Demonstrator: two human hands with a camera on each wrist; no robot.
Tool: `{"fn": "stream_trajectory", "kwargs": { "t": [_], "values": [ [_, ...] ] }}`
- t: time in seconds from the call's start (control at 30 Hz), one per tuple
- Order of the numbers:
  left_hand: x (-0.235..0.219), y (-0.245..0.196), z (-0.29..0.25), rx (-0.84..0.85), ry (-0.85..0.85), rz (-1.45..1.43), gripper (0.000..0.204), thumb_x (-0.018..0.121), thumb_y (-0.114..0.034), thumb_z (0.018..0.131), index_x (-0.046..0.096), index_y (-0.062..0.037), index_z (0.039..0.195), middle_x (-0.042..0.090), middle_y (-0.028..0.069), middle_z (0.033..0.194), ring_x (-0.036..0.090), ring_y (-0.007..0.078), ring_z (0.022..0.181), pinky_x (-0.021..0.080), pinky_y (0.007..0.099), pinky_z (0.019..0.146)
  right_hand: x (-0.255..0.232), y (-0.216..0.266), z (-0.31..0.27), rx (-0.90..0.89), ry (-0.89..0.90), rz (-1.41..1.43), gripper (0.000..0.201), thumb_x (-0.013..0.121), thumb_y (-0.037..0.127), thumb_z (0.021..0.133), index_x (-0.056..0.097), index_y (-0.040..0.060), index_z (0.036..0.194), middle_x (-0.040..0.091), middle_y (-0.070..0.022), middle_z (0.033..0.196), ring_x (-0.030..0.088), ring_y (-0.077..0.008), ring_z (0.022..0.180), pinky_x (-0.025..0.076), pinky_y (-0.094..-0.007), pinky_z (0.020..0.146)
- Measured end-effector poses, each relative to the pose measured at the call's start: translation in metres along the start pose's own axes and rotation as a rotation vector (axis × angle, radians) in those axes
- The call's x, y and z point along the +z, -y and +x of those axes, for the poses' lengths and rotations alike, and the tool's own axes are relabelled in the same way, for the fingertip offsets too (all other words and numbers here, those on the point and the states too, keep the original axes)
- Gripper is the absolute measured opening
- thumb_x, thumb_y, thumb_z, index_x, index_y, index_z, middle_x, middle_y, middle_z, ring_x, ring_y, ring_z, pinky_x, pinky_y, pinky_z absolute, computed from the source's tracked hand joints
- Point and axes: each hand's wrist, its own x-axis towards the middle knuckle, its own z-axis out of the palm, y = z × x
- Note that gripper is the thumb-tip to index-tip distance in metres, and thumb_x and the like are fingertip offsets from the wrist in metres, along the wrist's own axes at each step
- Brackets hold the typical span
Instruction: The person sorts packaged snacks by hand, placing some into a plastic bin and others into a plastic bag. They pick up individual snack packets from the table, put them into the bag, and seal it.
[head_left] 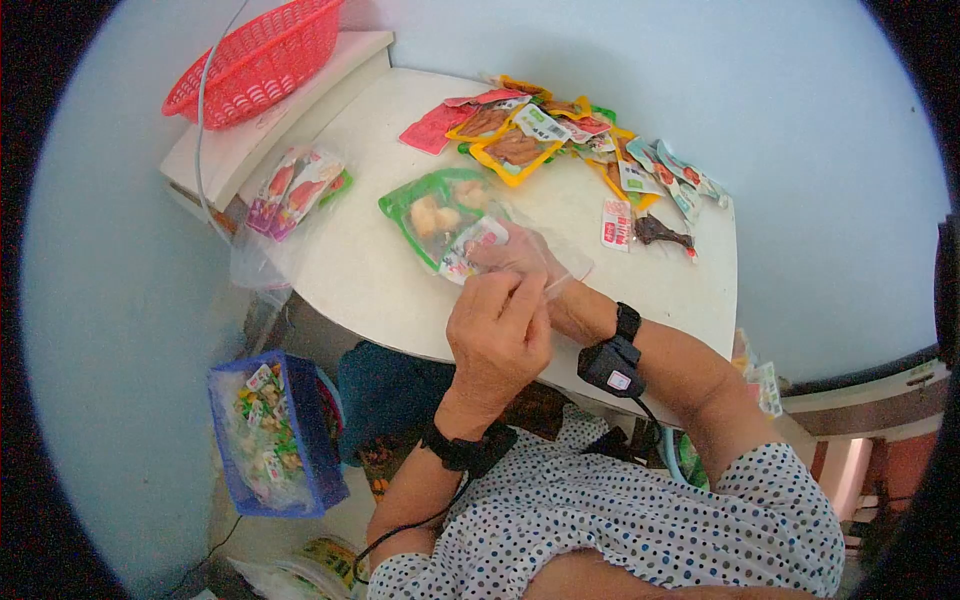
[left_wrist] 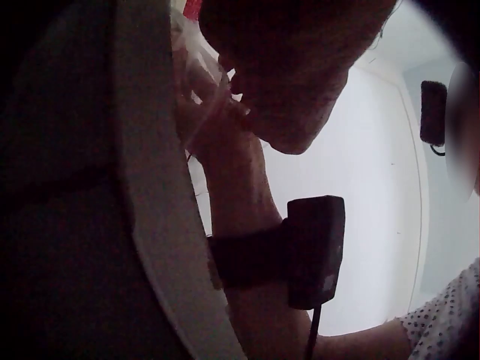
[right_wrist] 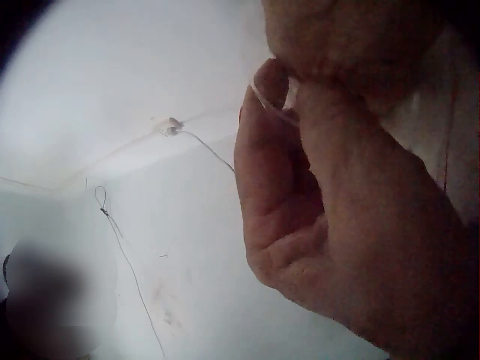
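Note:
A clear plastic bag with green edges (head_left: 400,200) lies on the table, pale food pieces (head_left: 437,218) showing through it. My right hand (head_left: 525,255) is at the bag's near end, with clear film overlapping the hand and wrist. Its fingers hold a small snack packet (head_left: 470,245) with a white label and red print. Just below it, my left hand (head_left: 497,335) pinches the film at the bag's mouth between thumb and fingers. In the right wrist view the pinched film (right_wrist: 271,109) shows between fingertips; in the left wrist view the left hand (left_wrist: 292,67) looms dark and close.
Several yellow and red snack packets (head_left: 515,150) are heaped at the table's back. A vacuum-packed drumstick (head_left: 662,232) lies on the right. Purple packets (head_left: 295,190) sit at the left edge, near a red basket (head_left: 265,65). A blue crate (head_left: 325,440) with packets stands below.

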Motion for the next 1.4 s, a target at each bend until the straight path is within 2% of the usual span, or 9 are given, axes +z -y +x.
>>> {"fn": "stream_trajectory", "kwargs": {
  "t": [0.23, 0.43, 0.73, 0.83, 0.97, 1.03, 1.17, 1.33, 1.4],
  "values": [
    [0.000, 0.002, -0.002, -0.017, -0.014, -0.004, 0.033, 0.063, 0.006, 0.069, 0.068, -0.0019, 0.101, 0.061, 0.0140, 0.087, 0.060, 0.0320, 0.077, 0.051, 0.0386, 0.068, 0.003, -0.008, 0.012, 0.057, 0.044, 0.077, 0.026, 0.065, 0.016, 0.090, 0.060, 0.0032, 0.113, 0.064, -0.0034, 0.094, 0.061, -0.0121, 0.078, 0.051, -0.0287, 0.071],
    [0.001, 0.001, -0.007, -0.001, -0.019, -0.055, 0.033, 0.061, 0.008, 0.070, 0.068, -0.0001, 0.102, 0.062, 0.0146, 0.085, 0.061, 0.0316, 0.074, 0.052, 0.0381, 0.064, 0.018, -0.008, 0.007, -0.020, 0.054, 0.573, 0.024, 0.060, 0.023, 0.092, 0.063, 0.0049, 0.108, 0.066, -0.0047, 0.085, 0.060, -0.0128, 0.071, 0.050, -0.0292, 0.060],
    [0.007, 0.003, -0.017, 0.007, -0.009, -0.112, 0.032, 0.061, 0.008, 0.070, 0.067, 0.0008, 0.100, 0.062, 0.0147, 0.082, 0.061, 0.0317, 0.071, 0.052, 0.0377, 0.062, 0.009, -0.013, 0.008, -0.094, 0.073, 0.371, 0.027, 0.061, 0.017, 0.092, 0.053, 0.0027, 0.114, 0.061, -0.0041, 0.081, 0.059, -0.0146, 0.058, 0.049, -0.0304, 0.047],
    [0.000, 0.003, -0.021, -0.094, 0.112, -0.101, 0.035, 0.061, 0.004, 0.068, 0.066, 0.0000, 0.103, 0.062, 0.0171, 0.092, 0.061, 0.0341, 0.083, 0.053, 0.0413, 0.074, 0.015, -0.003, -0.001, 0.011, 0.048, 0.444, 0.029, 0.064, 0.015, 0.090, 0.055, 0.0058, 0.116, 0.062, -0.0065, 0.094, 0.060, -0.0159, 0.069, 0.053, -0.0310, 0.060],
    [-0.009, 0.008, 0.003, -0.018, 0.100, 0.032, 0.055, 0.059, -0.003, 0.065, 0.058, -0.0010, 0.120, 0.056, 0.0228, 0.120, 0.052, 0.0400, 0.116, 0.040, 0.0468, 0.101, 0.015, 0.021, -0.015, -0.159, -0.100, -0.361, 0.026, 0.062, 0.020, 0.092, 0.057, 0.0036, 0.112, 0.062, -0.0075, 0.096, 0.062, -0.0210, 0.081, 0.054, -0.0365, 0.071],
    [-0.008, 0.018, 0.005, -0.093, 0.178, -0.024, 0.064, 0.058, -0.005, 0.065, 0.052, -0.0009, 0.129, 0.050, 0.0245, 0.133, 0.042, 0.0416, 0.130, 0.030, 0.0481, 0.111, 0.003, -0.006, -0.005, -0.656, 0.006, -1.145, 0.027, 0.061, 0.022, 0.093, 0.058, 0.0025, 0.111, 0.062, -0.0086, 0.099, 0.061, -0.0215, 0.090, 0.053, -0.0368, 0.078],
    [-0.004, 0.028, 0.000, -0.111, 0.250, -0.087, 0.073, 0.057, -0.004, 0.065, 0.043, 0.0004, 0.136, 0.045, 0.0241, 0.139, 0.038, 0.0432, 0.133, 0.027, 0.0483, 0.113, 0.007, -0.061, 0.034, -0.364, 0.109, -0.236, 0.036, 0.058, 0.020, 0.091, 0.051, 0.0023, 0.121, 0.064, -0.0116, 0.098, 0.063, -0.0246, 0.091, 0.052, -0.0394, 0.077],
    [-0.006, 0.029, -0.004, -0.127, 0.279, -0.044, 0.076, 0.058, -0.006, 0.066, 0.039, 0.0009, 0.140, 0.043, 0.0240, 0.141, 0.038, 0.0443, 0.132, 0.025, 0.0490, 0.114, 0.023, 0.008, -0.020, -0.143, -0.045, 0.264, 0.046, 0.060, 0.017, 0.092, 0.045, 0.0009, 0.133, 0.057, -0.0120, 0.119, 0.057, -0.0190, 0.104, 0.049, -0.0322, 0.089],
    [-0.006, 0.027, -0.003, -0.120, 0.291, 0.010, 0.074, 0.059, -0.009, 0.069, 0.039, 0.0017, 0.140, 0.044, 0.0245, 0.140, 0.038, 0.0442, 0.132, 0.024, 0.0496, 0.114, 0.020, -0.002, -0.019, -0.171, -0.056, 0.134, 0.052, 0.058, 0.015, 0.093, 0.037, 0.0011, 0.139, 0.053, -0.0129, 0.125, 0.055, -0.0201, 0.109, 0.048, -0.0322, 0.092]
  ]
}}
